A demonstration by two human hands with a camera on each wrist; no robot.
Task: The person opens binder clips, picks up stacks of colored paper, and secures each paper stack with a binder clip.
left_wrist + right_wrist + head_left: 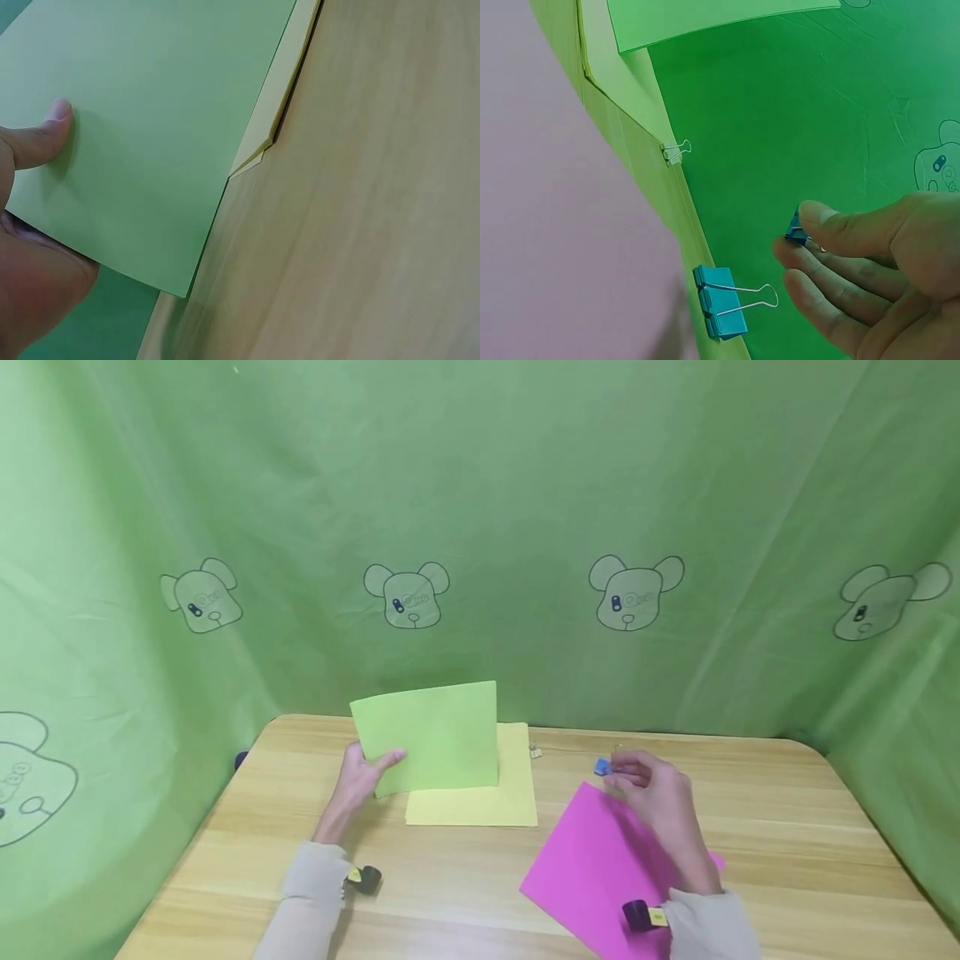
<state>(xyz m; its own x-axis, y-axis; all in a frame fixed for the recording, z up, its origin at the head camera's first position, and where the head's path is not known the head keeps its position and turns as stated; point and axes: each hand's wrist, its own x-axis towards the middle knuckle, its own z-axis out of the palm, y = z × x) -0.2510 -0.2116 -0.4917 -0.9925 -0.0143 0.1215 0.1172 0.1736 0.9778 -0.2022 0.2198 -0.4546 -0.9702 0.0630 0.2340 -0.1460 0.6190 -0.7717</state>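
Left hand (362, 774): gripped a light green paper sheet (435, 735) near its lower left corner; thumb lay across the front face, the remaining fingers hidden behind. The sheet was held tilted up from the bench (810, 835), its face turned toward the wearer, covering part of the yellow paper stack (517, 797). Whether it was one sheet or several could not be told.

Right hand (660, 792): thumb and forefinger pinched a small dark blue binder clip (796, 232); the other fingers were curved and slightly spread. The clip was held up near the far side of the bench.

Yellow paper stack: flat on the bench, left of the right hand, edges not quite aligned.

Magenta paper (573, 877): on the bench, set askew, partly under the right forearm.

Large blue binder clip (724, 300): on the bench near the right hand, two wire handles extended.

Small whitish binder clip (535, 752): on the bench, just beside the yellow stack's right edge.

Wrist cameras, two, black: one at the left sleeve (303, 893), one at the right sleeve (712, 927).

Green curtain (510, 485): behind and at both sides, printed with outlined bear heads (412, 602).
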